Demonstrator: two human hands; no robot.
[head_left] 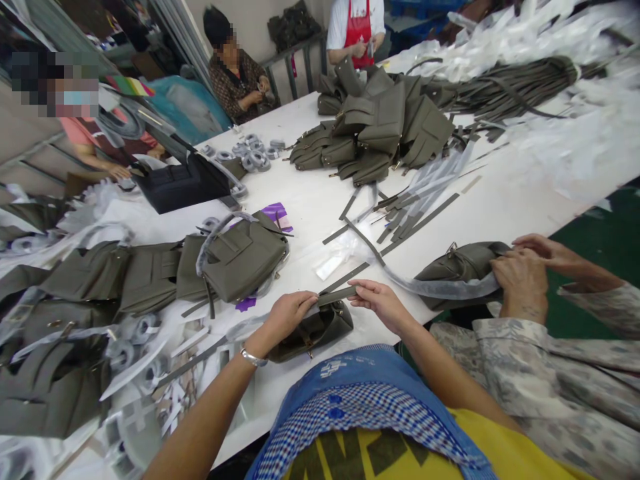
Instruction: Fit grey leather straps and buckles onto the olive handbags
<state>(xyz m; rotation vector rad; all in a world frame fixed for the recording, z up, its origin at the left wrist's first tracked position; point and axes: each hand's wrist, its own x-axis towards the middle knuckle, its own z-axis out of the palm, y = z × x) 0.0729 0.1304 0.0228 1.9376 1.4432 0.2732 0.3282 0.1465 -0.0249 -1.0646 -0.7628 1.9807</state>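
Observation:
Between my two hands a flat olive-green strap (337, 294) is stretched. My left hand (290, 319) pinches its left end, thumb on top. My right hand (383, 303) pinches the right end between thumb and fingers. Under the strap, close to my body, lies an olive-green handbag (320, 333) with its opening towards me; my left hand partly covers it. A strip in clear wrapping trails left from my left hand. Just beyond, another olive handbag (250, 257) with a wrapped handle sits on the white table (300, 250).
To my right, a co-worker's hands (525, 273) hold an olive bag (455, 267) with a wrapped strap. Piled olive bags (380, 120) and loose strips (425, 207) lie further back. More bags (90, 280) crowd the left. Several people work around the table.

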